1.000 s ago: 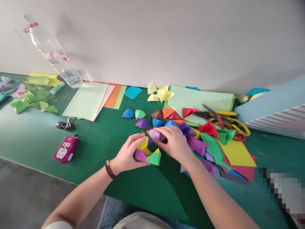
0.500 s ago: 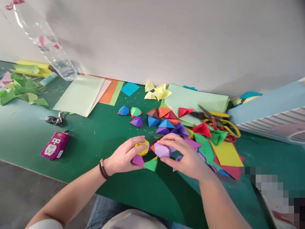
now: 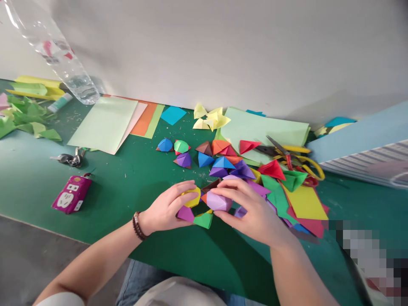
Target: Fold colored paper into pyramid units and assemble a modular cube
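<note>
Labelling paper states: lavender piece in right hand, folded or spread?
Folded: the lavender piece shows angled facets, not a flat sheet.

Above the green desk [image 3: 111, 204], the left hand [image 3: 165, 206] has in its grip an angular ring of folded yellow, magenta and green paper [image 3: 203, 220]. The right hand [image 3: 247, 208] pinches a light-purple folded paper piece with an orange-red tip [image 3: 219, 201], its tip towards the ring; whether they touch is unclear. Beyond lie small pointed folded-paper pieces in blue, green and purple [image 3: 184, 160]. A clear plastic bottle [image 3: 51, 53] leans against the pale wall [image 3: 191, 51]. Leftward lie a magenta box with white panels [image 3: 82, 192] and dark keys [image 3: 66, 159].
</note>
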Available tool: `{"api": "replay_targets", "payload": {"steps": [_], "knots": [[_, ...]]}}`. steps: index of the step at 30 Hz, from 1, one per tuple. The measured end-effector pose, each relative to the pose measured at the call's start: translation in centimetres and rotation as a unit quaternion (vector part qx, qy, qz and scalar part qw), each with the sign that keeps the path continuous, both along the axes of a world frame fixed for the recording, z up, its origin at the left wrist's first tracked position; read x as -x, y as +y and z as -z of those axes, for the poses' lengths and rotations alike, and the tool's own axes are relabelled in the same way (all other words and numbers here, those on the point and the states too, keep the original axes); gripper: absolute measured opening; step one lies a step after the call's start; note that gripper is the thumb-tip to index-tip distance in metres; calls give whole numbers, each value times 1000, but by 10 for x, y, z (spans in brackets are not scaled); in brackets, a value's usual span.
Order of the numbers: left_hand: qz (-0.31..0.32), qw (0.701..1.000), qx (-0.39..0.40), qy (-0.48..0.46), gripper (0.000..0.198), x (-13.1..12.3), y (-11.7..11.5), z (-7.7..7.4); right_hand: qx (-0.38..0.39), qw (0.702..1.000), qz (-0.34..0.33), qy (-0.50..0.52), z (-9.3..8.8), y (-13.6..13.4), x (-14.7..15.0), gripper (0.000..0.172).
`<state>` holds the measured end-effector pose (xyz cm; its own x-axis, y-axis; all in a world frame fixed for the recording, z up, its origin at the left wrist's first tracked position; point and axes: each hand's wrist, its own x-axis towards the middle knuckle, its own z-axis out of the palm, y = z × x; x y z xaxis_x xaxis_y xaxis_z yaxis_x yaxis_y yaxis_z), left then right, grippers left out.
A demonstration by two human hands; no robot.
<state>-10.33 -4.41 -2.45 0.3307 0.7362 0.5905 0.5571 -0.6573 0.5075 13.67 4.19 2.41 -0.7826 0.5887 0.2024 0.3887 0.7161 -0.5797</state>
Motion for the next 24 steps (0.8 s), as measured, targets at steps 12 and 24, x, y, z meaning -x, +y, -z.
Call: {"api": "replay_targets", "payload": {"steps": [12,24], "knots": [[5,1000,-5,3,63,0,1,2,-20,1000,9,-22,-7,-5,3,28],[-2,1000,4,-8,70,0,0,5,72,997,22,7,2,-3,8,32]]}}
